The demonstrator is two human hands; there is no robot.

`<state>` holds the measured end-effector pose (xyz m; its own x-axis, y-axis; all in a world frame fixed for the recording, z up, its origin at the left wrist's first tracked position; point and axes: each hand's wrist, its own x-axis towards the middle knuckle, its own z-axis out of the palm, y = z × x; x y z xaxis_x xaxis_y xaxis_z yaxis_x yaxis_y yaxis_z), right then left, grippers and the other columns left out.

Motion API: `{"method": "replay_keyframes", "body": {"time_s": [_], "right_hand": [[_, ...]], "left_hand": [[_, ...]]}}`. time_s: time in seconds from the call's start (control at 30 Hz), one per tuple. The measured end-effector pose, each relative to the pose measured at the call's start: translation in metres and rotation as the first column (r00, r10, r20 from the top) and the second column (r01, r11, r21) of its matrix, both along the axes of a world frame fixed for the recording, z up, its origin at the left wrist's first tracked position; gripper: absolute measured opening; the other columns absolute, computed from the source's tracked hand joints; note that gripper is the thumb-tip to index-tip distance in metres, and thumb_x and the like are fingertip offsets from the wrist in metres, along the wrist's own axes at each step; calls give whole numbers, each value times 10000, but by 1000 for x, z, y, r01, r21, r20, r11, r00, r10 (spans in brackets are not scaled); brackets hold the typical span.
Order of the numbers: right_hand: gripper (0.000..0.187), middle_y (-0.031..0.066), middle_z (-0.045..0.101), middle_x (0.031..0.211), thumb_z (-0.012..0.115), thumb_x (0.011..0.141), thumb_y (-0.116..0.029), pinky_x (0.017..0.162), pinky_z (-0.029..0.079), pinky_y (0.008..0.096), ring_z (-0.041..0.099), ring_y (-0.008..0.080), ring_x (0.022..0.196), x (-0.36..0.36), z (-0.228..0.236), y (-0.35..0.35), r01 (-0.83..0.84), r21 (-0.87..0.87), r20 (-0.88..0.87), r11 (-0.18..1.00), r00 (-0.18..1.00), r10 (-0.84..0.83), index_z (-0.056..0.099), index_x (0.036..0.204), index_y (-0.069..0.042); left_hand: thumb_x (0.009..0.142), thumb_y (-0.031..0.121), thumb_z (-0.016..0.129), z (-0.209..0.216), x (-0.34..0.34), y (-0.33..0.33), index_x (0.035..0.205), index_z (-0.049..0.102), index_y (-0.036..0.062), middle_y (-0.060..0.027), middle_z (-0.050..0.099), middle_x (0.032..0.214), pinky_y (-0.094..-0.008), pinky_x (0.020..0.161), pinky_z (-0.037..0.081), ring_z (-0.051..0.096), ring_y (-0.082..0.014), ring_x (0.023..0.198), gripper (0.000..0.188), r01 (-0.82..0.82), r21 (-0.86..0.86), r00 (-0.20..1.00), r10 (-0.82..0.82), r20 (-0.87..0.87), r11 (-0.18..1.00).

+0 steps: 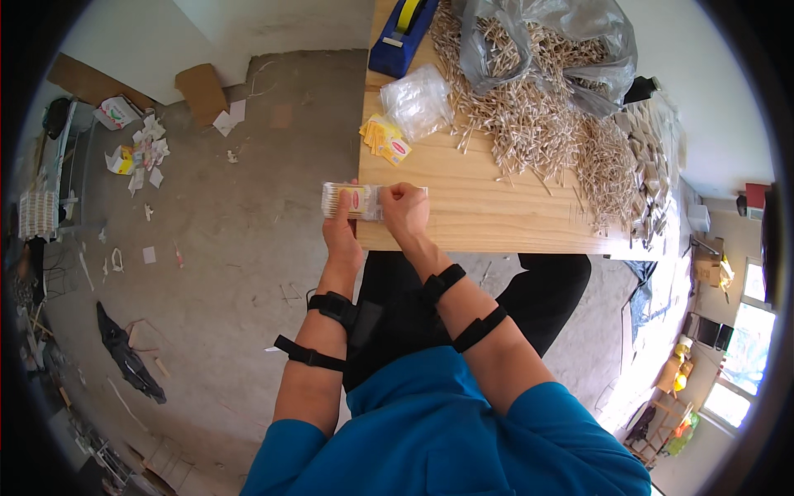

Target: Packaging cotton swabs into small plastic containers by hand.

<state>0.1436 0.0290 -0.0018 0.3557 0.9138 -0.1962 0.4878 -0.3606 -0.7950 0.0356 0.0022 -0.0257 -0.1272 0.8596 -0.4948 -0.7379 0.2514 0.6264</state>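
Observation:
My left hand [341, 227] is closed around a clear plastic bag of cotton swabs [337, 201] with a yellow and red label card, at the table's left front corner. At the bag's right end, my right hand [406, 213] has its fingers curled and pinched on the clear plastic. Just beyond lie a fanned stack of yellow label cards [383, 140] and a pile of empty clear bags [416, 102]. Loose cotton swabs [529, 132] spread in a large heap over the table's far right part.
A blue tape dispenser [403, 37] stands at the wooden table's [480, 215] far left edge. A grey plastic bag [608, 50] spills swabs at the back. Bundled swabs [649, 165] line the right edge. Paper scraps [149, 149] and a black item [124, 355] lie on the floor.

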Motion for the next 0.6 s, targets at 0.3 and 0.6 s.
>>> {"method": "replay_keyframes", "body": {"time_s": [0.3,0.6], "right_hand": [[400,217,525,1429,440,1000,-18,1091,389,339,533,295,1301,-11,12,-59,-120,288,-298,950,932,208,510,1393,9],[414,271,379,1519,409,995,-26,1155,302,402,375,407,1412,-25,5,-64,-80,303,-345,950,920,187,499,1397,14]], "left_hand": [[1029,383,528,4,-9,1,1371,489,-1,-112,570,1363,-353,1043,455,572,-209,1201,516,4,-1,994,-4,113,1000],[1051,415,459,3,-4,2,1388,463,0,-98,573,1373,-349,1056,457,550,-197,1235,534,16,9,999,-16,28,1000]]}}
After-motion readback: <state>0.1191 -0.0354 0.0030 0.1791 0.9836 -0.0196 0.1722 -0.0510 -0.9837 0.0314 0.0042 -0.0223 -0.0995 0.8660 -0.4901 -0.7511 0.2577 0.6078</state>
